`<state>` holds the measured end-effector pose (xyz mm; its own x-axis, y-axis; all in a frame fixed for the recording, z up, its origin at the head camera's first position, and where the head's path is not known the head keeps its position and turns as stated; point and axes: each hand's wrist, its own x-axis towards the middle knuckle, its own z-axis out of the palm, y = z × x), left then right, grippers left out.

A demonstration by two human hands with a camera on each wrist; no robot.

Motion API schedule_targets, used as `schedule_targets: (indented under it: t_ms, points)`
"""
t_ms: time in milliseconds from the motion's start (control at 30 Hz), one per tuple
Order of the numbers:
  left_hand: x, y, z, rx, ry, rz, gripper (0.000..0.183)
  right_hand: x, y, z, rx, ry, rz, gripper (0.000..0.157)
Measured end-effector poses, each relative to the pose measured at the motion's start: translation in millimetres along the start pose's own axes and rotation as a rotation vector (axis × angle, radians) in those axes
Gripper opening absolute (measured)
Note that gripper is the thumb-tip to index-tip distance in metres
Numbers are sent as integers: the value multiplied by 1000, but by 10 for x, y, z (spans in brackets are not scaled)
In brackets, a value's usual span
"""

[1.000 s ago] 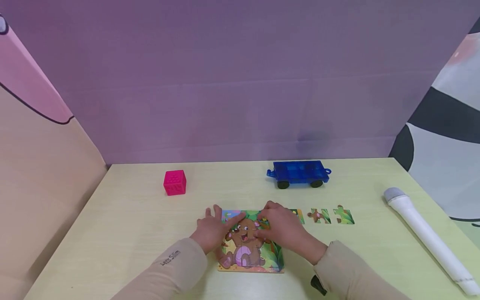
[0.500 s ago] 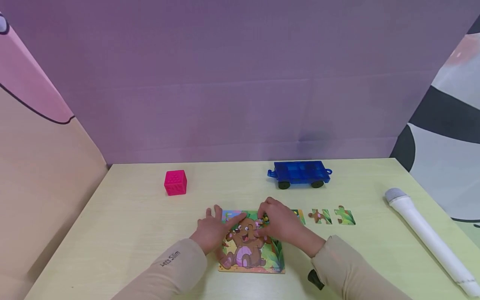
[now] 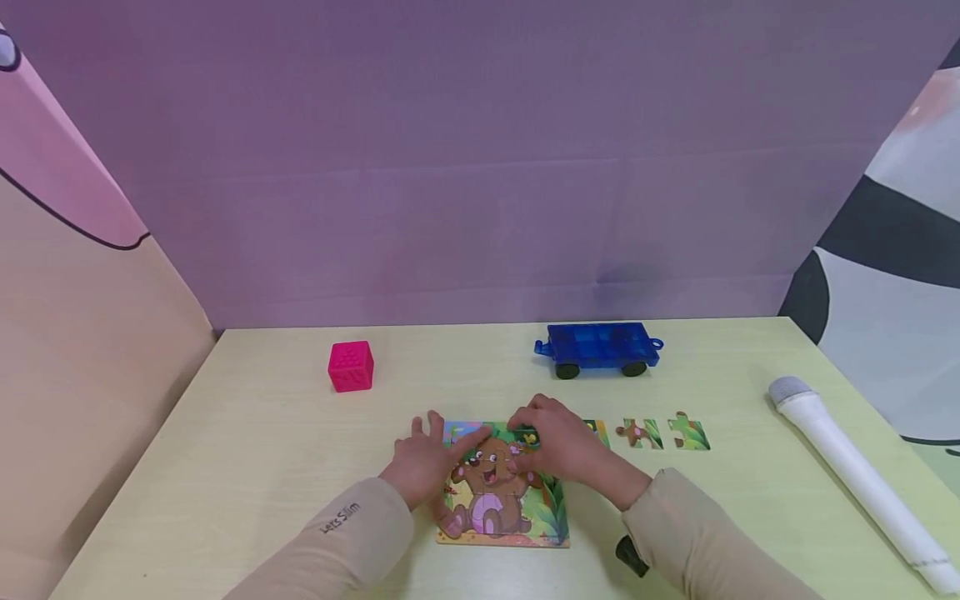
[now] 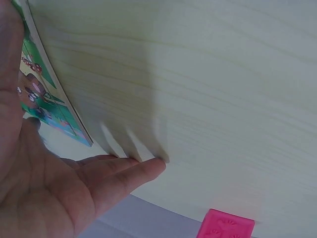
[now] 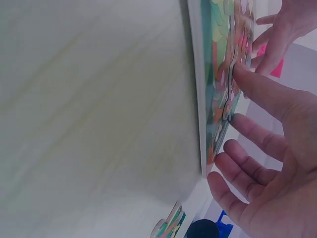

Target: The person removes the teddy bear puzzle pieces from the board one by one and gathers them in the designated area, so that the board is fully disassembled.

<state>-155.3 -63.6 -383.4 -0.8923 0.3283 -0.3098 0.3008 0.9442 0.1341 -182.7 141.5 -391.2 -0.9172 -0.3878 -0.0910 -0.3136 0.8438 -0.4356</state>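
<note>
A jigsaw puzzle [image 3: 546,508] of a brown bear lies on the table in front of me. My left hand [image 3: 422,462] rests at its upper left, thumb on the picture; in the left wrist view its other fingers stretch straight beyond the puzzle [image 4: 57,106]. My right hand [image 3: 566,450] is over the upper right part. In the right wrist view, its thumb and forefinger stand at either side of a puzzle piece [image 5: 229,94] by the bear's head, pinching it at the surface. That piece is mostly hidden in the head view.
Loose puzzle pieces [image 3: 637,432] lie in a row right of the puzzle, one partly behind my right hand. Farther back stand a pink cube [image 3: 350,367] and a blue toy wagon [image 3: 600,346]. A white toy microphone [image 3: 855,475] lies at the right.
My right hand has shifted slightly up and left over the puzzle, its forefinger reaching closer to the left thumb. The left hand stays in place.
</note>
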Motion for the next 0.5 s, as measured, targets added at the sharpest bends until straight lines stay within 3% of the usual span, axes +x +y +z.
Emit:
schedule_targets:
  t_ms: [267, 500]
  points:
    - [37, 3, 0, 79, -3, -16, 122, 87, -23, 3, 29, -21, 22, 37]
    - [37, 9, 1, 75, 3, -16, 121, 92, -45, -26, -36, -31, 3, 35]
